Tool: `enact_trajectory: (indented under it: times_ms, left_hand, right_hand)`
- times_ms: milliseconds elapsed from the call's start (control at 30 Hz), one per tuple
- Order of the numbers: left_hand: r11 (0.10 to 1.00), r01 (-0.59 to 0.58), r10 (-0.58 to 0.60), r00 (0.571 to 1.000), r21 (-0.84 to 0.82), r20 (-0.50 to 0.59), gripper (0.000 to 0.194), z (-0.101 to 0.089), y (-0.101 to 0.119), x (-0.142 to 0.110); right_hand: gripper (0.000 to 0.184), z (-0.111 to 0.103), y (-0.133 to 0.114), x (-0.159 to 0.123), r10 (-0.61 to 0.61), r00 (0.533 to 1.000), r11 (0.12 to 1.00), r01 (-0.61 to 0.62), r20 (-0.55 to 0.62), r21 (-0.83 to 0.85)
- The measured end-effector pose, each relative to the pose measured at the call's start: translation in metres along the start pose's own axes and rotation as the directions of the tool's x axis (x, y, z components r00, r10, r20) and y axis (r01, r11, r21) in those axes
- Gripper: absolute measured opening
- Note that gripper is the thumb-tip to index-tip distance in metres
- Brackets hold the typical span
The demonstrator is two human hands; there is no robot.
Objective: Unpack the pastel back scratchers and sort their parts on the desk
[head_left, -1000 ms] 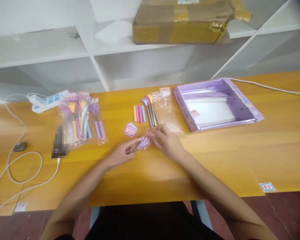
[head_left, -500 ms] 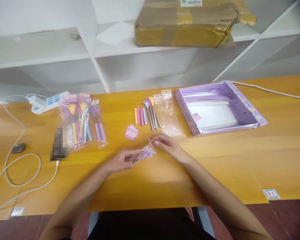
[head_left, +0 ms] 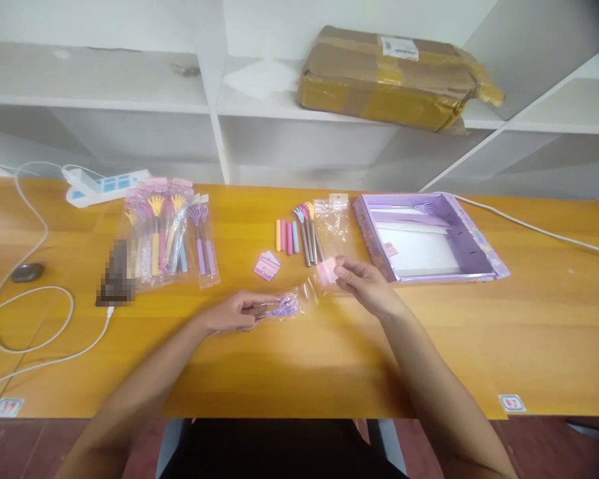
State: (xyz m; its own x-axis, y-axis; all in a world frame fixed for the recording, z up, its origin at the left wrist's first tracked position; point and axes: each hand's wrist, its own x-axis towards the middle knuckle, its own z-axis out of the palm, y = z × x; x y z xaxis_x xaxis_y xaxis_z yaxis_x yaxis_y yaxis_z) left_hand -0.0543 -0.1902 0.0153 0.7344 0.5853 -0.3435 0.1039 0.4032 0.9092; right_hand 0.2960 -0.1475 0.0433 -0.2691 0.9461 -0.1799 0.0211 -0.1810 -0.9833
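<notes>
My left hand (head_left: 235, 311) pinches the handle end of a small purple hand-shaped fork (head_left: 283, 307) that lies low over the wooden table (head_left: 299, 359). My right hand (head_left: 367, 285) grips the pink header end of the clear plastic sleeve (head_left: 313, 291) and holds it drawn out to the right, with the fork's head still inside the sleeve's open end. Just behind lie a few loose forks (head_left: 307, 229) with coloured handles (head_left: 285, 235), an empty clear bag (head_left: 332, 223) and a small pink tag (head_left: 266, 265).
A lilac cardboard tray (head_left: 479, 239) stands at the right, holding one purple fork. Bagged forks (head_left: 170, 229) are piled at the left beside a blurred dark object (head_left: 114, 274), a power strip (head_left: 104, 187) and white cables (head_left: 34, 332). A taped brown parcel (head_left: 394, 76) rests on the white shelf behind.
My right hand has moved right and up, pulling the plastic sleeve off the purple fork, which my left hand keeps holding. The camera view has tilted and shifted.
</notes>
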Motion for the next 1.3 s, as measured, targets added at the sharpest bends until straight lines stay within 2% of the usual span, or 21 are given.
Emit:
enact_trajectory:
  times_ms: [67,233,300,400,500,533,600,667,733,767,867,933,967,1000,1033,1100,1133,1167,1233,1267,1300]
  left_hand:
    - [0.999,0.025,-0.024,0.999,-0.039,0.039,0.080,-0.002,0.001,0.000]
    - [0.988,0.038,-0.026,0.996,-0.151,0.084,0.070,-0.005,-0.004,0.000]
    - [0.985,-0.002,0.015,0.997,-0.171,0.078,0.067,-0.007,-0.008,0.000]
    - [0.985,-0.084,0.092,0.995,-0.149,0.048,0.072,-0.010,-0.012,0.002]
    - [0.985,-0.128,0.126,0.992,-0.118,-0.021,0.073,-0.009,-0.015,0.007]
    - [0.984,-0.131,0.129,0.991,-0.123,-0.027,0.073,-0.008,-0.015,0.009]
    - [0.982,-0.122,0.126,0.992,-0.146,0.019,0.071,-0.005,-0.015,0.012]
    - [0.986,-0.086,0.104,0.987,-0.145,0.120,0.067,-0.003,-0.015,0.013]
    - [0.995,-0.039,0.058,0.974,-0.090,0.218,0.064,-0.003,-0.014,0.012]
    - [0.999,-0.018,0.029,0.969,-0.044,0.244,0.063,-0.002,-0.012,0.012]
    - [0.994,0.024,-0.053,0.957,0.106,0.287,0.057,-0.002,-0.007,0.009]
    - [0.985,0.025,-0.076,0.949,0.168,0.306,0.049,-0.001,-0.004,0.009]
    - [0.983,0.019,-0.076,0.948,0.182,0.308,0.048,-0.001,-0.004,0.009]
    - [0.982,0.015,-0.071,0.952,0.186,0.299,0.048,0.000,-0.005,0.010]
    - [0.983,0.013,-0.066,0.956,0.183,0.284,0.050,0.001,-0.006,0.010]
    - [0.987,0.024,-0.067,0.961,0.160,0.269,0.053,0.002,-0.009,0.012]
    - [0.989,0.040,-0.077,0.960,0.142,0.269,0.053,0.002,-0.010,0.012]
    - [0.991,0.058,-0.090,0.959,0.123,0.269,0.053,0.002,-0.010,0.012]
    - [0.992,0.093,-0.113,0.958,0.089,0.263,0.054,0.003,-0.009,0.011]
    - [0.991,0.105,-0.122,0.957,0.079,0.264,0.055,0.002,-0.008,0.011]
    - [0.991,0.112,-0.128,0.954,0.071,0.271,0.056,0.002,-0.006,0.010]
  right_hand:
    - [0.046,0.008,-0.006,0.009,0.008,0.999,0.999,-0.010,-0.051,-0.035]
    - [0.052,0.056,-0.006,0.041,-0.062,0.995,0.985,0.074,0.081,-0.158]
    - [0.059,0.070,0.001,0.046,-0.092,0.994,0.979,0.101,0.057,-0.175]
    - [0.073,0.074,0.011,0.036,-0.026,1.000,1.000,0.026,0.013,-0.008]
    - [0.097,0.070,0.018,0.013,0.032,0.988,0.978,-0.063,0.154,0.197]
    - [0.096,0.069,0.018,0.005,0.024,0.977,0.979,-0.065,0.212,0.192]
    - [0.079,0.069,0.014,-0.008,-0.020,0.964,0.997,0.001,0.265,0.073]
    - [0.053,0.067,0.003,-0.018,-0.135,0.978,0.986,0.150,0.162,-0.080]
    - [0.047,0.062,-0.015,-0.027,-0.287,0.958,0.943,0.282,-0.002,-0.179]
    - [0.045,0.057,-0.025,-0.031,-0.335,0.942,0.921,0.322,-0.025,-0.219]
    - [0.041,0.040,-0.054,-0.042,-0.404,0.914,0.872,0.393,0.026,-0.292]
    - [0.039,0.032,-0.066,-0.045,-0.503,0.851,0.851,0.458,-0.150,-0.255]
    - [0.035,0.030,-0.068,-0.045,-0.528,0.803,0.848,0.485,-0.276,-0.214]
    - [0.030,0.031,-0.068,-0.044,-0.522,0.776,0.853,0.490,-0.353,-0.183]
    - [0.026,0.034,-0.067,-0.042,-0.494,0.793,0.869,0.466,-0.356,-0.168]
    - [0.030,0.041,-0.061,-0.035,-0.399,0.888,0.912,0.358,-0.229,-0.202]
    - [0.034,0.042,-0.058,-0.030,-0.359,0.911,0.921,0.310,-0.203,-0.237]
    - [0.038,0.041,-0.057,-0.023,-0.349,0.908,0.922,0.290,-0.232,-0.255]
    - [0.042,0.026,-0.059,-0.003,-0.407,0.829,0.912,0.344,-0.384,-0.225]
    - [0.042,0.011,-0.062,0.010,-0.446,0.763,0.895,0.400,-0.468,-0.200]
    - [0.041,-0.007,-0.066,0.023,-0.475,0.721,0.875,0.450,-0.505,-0.180]
